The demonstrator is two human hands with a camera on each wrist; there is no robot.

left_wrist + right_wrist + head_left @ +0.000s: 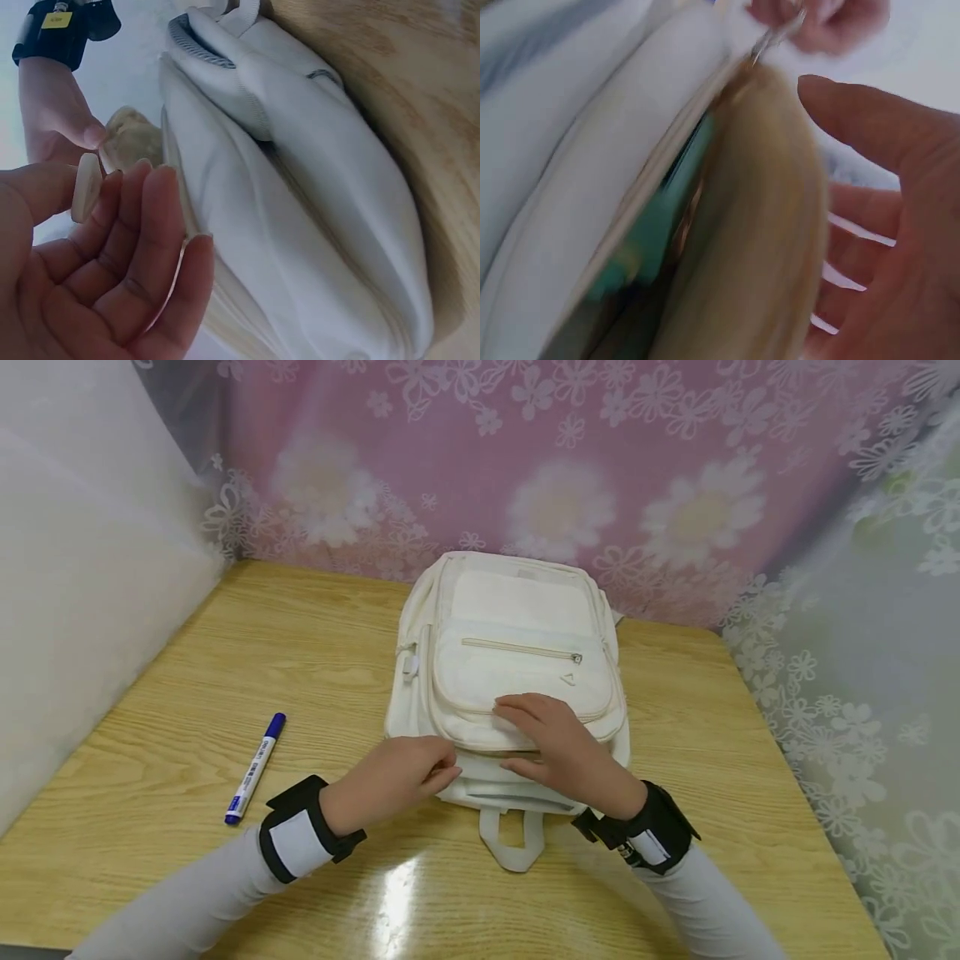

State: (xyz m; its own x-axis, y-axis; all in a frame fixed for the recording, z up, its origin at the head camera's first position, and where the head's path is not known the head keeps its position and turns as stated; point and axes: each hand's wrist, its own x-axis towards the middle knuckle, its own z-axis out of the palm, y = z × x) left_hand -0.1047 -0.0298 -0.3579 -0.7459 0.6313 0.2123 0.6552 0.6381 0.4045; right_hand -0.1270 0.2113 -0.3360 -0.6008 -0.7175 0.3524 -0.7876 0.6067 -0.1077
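Note:
A cream-white backpack (525, 610) lies on the table, its top carry handle (513, 852) toward me. My left hand (405, 777) is at the handle end, pinching a small cream zipper pull (87, 187) between thumb and fingers. In the right wrist view, the metal zipper slider (769, 41) shows beside that hand. My right hand (558, 747) lies against the front panel, fingers extended and thumb apart. Through the unzipped gap in the right wrist view, something green (656, 232) shows inside; its kind is hidden.
A blue-capped marker pen (255, 768) lies on the wooden table (315, 635) left of the backpack. A pink flowered curtain (465, 468) hangs behind, with pale sheets on both sides. Black straps (300, 831) with cameras are on both wrists.

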